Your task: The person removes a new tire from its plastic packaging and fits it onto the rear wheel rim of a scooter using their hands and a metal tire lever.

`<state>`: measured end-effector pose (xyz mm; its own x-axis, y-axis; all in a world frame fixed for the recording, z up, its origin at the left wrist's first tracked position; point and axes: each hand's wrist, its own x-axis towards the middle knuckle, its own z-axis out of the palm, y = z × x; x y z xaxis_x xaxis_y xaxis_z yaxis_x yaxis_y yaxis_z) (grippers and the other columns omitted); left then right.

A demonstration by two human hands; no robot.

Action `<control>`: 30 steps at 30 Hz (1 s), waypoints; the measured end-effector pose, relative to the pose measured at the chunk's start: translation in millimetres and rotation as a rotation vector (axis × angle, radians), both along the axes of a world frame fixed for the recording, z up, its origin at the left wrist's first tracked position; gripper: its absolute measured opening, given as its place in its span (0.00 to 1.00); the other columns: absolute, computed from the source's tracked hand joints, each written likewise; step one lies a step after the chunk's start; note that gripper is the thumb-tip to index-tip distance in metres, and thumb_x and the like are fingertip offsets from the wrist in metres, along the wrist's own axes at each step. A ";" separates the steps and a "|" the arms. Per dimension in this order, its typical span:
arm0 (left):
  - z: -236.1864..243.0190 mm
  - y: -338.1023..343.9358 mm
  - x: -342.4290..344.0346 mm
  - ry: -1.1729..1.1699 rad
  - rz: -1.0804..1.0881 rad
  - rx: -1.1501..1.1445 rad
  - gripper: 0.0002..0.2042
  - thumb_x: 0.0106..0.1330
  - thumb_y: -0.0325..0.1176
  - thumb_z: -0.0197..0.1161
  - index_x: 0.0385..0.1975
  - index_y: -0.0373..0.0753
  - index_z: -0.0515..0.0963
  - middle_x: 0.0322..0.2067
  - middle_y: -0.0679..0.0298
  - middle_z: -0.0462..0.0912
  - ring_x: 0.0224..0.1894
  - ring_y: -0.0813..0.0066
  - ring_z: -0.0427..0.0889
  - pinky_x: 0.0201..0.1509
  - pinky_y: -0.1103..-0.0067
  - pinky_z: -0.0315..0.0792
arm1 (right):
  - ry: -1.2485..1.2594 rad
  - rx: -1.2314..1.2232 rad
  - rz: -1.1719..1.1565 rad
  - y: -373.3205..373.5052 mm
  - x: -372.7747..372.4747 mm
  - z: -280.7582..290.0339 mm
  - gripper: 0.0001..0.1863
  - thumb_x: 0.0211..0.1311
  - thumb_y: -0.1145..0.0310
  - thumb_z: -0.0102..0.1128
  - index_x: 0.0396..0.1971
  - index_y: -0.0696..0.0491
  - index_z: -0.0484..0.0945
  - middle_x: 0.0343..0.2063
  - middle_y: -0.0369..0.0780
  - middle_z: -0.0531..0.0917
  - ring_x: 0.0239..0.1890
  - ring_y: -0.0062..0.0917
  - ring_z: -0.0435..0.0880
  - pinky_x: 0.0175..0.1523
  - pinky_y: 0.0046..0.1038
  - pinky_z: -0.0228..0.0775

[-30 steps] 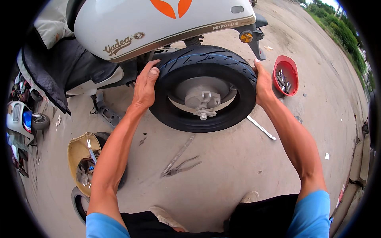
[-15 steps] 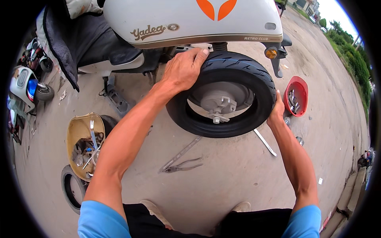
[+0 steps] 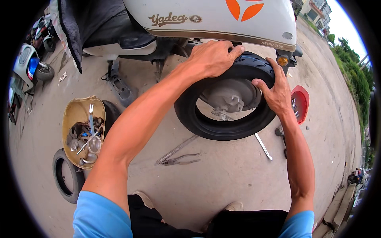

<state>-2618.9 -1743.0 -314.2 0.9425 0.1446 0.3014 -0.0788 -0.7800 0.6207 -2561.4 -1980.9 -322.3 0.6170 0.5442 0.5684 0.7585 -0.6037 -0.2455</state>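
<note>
Head view shows the tyre (image 3: 222,133) at 6 o'clock from the scooter body (image 3: 216,25), right hand (image 3: 279,93) fingers clamped on its 2 o'clock edge, left hand (image 3: 210,59) at 11 o'clock, closure unclear.

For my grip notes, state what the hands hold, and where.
The black scooter tire: left hand on its upper left, right hand around its upper right.

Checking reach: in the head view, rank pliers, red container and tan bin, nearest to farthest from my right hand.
1. Red container, right of the right hand.
2. Pliers, to its lower left.
3. Tan bin, far left.
</note>
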 end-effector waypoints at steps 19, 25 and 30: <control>-126.1 92.2 -111.8 0.241 -0.204 -0.116 0.54 0.60 0.75 0.52 0.72 0.31 0.50 0.63 0.34 0.65 0.66 0.41 0.68 0.69 0.58 0.62 | 0.064 0.065 -0.041 -3.5 0.6 -14.2 0.41 0.55 0.43 0.71 0.62 0.52 0.69 0.54 0.49 0.78 0.55 0.43 0.80 0.58 0.39 0.71; -120.2 87.6 -109.1 0.230 -0.186 -0.160 0.51 0.62 0.71 0.54 0.70 0.28 0.53 0.61 0.33 0.69 0.65 0.41 0.70 0.68 0.59 0.64 | 0.064 0.086 -0.029 -14.6 0.6 -21.8 0.41 0.57 0.45 0.70 0.64 0.52 0.66 0.56 0.51 0.76 0.58 0.44 0.77 0.61 0.38 0.68; -118.3 83.8 -99.9 0.112 -0.142 -0.148 0.47 0.61 0.72 0.54 0.69 0.37 0.58 0.56 0.39 0.75 0.60 0.40 0.74 0.64 0.60 0.67 | 0.117 0.161 -0.013 -31.8 -1.0 -40.8 0.43 0.58 0.45 0.70 0.65 0.56 0.64 0.57 0.51 0.74 0.60 0.41 0.74 0.65 0.37 0.64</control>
